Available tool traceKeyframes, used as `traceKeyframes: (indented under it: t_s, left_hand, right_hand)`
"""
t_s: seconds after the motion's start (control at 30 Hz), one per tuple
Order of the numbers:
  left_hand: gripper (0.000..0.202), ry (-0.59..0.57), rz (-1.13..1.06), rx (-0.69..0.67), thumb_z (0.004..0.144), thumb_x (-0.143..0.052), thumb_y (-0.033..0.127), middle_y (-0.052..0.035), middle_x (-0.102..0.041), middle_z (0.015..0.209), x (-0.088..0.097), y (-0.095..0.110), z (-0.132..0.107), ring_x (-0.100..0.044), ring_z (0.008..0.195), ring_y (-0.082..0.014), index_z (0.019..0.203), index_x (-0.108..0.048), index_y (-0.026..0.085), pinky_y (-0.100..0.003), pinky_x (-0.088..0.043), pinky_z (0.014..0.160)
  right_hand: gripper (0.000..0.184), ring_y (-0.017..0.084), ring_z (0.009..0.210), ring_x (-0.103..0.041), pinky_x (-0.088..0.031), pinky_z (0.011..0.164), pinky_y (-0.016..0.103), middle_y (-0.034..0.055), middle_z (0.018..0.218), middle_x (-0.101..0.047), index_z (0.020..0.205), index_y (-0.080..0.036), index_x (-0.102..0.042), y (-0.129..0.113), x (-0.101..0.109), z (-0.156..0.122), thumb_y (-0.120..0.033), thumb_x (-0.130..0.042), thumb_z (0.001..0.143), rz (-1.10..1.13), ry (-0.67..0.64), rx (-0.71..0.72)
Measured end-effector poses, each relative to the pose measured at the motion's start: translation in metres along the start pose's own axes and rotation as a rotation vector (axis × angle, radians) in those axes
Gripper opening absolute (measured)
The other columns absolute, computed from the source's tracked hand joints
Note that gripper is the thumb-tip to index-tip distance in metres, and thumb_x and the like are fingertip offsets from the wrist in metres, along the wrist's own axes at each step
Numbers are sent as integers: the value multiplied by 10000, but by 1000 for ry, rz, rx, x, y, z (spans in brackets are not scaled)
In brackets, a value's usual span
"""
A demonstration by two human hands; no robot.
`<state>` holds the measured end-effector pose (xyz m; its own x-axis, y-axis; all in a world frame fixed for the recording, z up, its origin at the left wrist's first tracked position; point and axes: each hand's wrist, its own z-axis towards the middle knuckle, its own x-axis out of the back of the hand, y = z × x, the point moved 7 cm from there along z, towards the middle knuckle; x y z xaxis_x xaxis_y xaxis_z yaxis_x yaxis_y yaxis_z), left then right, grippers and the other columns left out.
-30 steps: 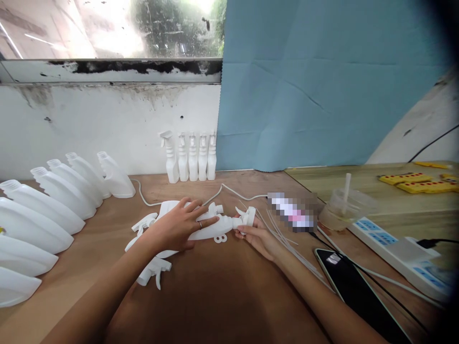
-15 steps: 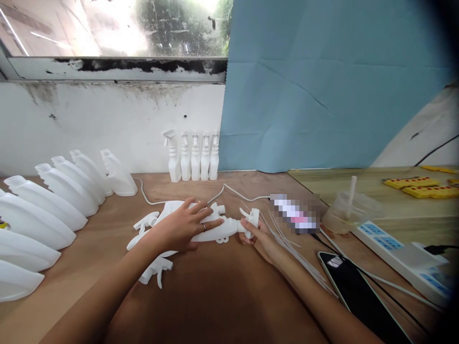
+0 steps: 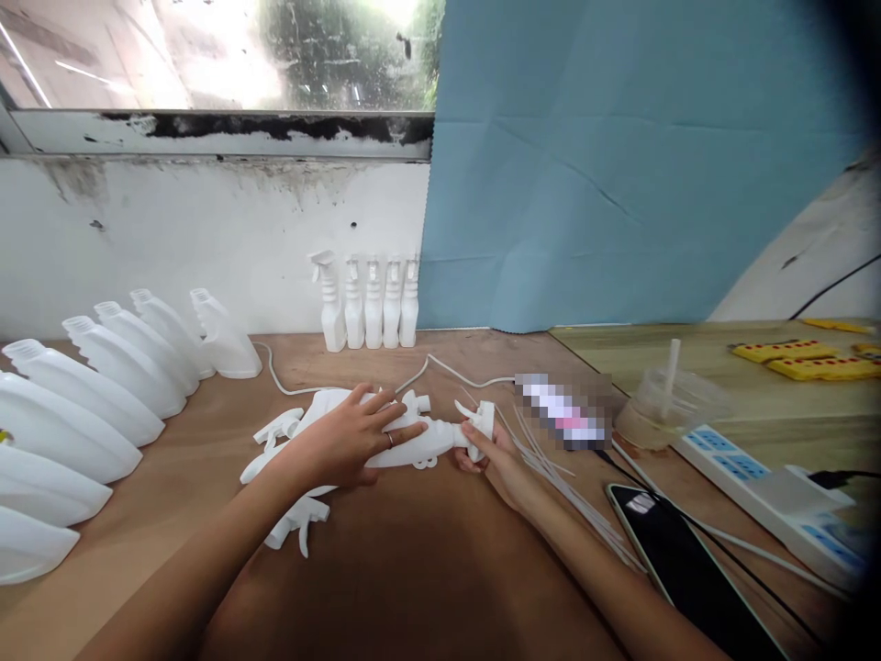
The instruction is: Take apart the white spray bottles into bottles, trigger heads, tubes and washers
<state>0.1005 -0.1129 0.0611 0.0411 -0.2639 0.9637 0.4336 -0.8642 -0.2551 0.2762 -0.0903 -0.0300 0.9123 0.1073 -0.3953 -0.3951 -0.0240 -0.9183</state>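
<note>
A white plastic bottle (image 3: pixel 407 448) lies on its side on the table, neck to the right. My left hand (image 3: pixel 358 436) rests over its body and grips it, a ring on one finger. At the neck, my right hand (image 3: pixel 492 454) has its thumb and fingers closed around a white trigger spray head (image 3: pixel 484 427). Whether the head's collar is tight on the neck I cannot tell. Beside and partly under my left hand lie more white trigger heads, one at the front (image 3: pixel 300 521) and one at the left (image 3: pixel 279 425).
White bottles without heads (image 3: pixel 130 386) stand in a row at left. Several small spray bottles (image 3: pixel 373 308) stand by the wall. Thin white tubes (image 3: pixel 543 464), a phone (image 3: pixel 688 569), a power strip (image 3: pixel 771 496) and a plastic cup (image 3: pixel 661 408) are at right.
Both hands keep their hold with the bottle in nearly the same place. My right fingers have shifted slightly on the spray head. The whole view has moved a little.
</note>
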Motion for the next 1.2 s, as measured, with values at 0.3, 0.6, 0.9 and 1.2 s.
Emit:
traceKeyframes:
  t_s: [0.3, 0.6, 0.9, 1.2]
  left_hand:
    - [848, -2, -4, 5, 744, -692, 365, -106, -466, 1325, -1, -1, 0, -347, 1241, -315, 1456, -247, 248, -467, -209, 1043]
    - [891, 0, -7, 4, 724, -708, 398, -108, -445, 1359, -3, 1, 0, -337, 1258, -330, 1462, -235, 237, -473, -219, 1042]
    - [927, 1, -14, -1, 708, -726, 407, -109, -443, 1362, -1, 3, 1, -327, 1268, -333, 1466, -222, 229, -473, -210, 1053]
    - [941, 36, 1, -12, 691, -740, 389, -130, -460, 1321, 2, 7, 5, -351, 1247, -339, 1460, -228, 212, -495, -237, 1036]
  right_hand:
    - [393, 108, 509, -501, -360, 477, 242, -42, 731, -576, 1004, -245, -427, -2, -4, -2, -337, -718, 757, -45, -42, 56]
    - [393, 91, 462, -484, -376, 505, 242, -67, 680, -575, 1030, -250, -417, -7, -1, -2, -337, -700, 772, -101, 7, 97]
    - [366, 81, 435, -426, -338, 471, 215, -92, 532, -494, 1022, -233, -422, -5, 2, 0, -338, -686, 791, -94, 15, 113]
    - [364, 55, 395, -363, -291, 371, 196, -79, 590, -483, 922, -232, -472, -9, 11, -2, -383, -739, 724, -83, 190, 145]
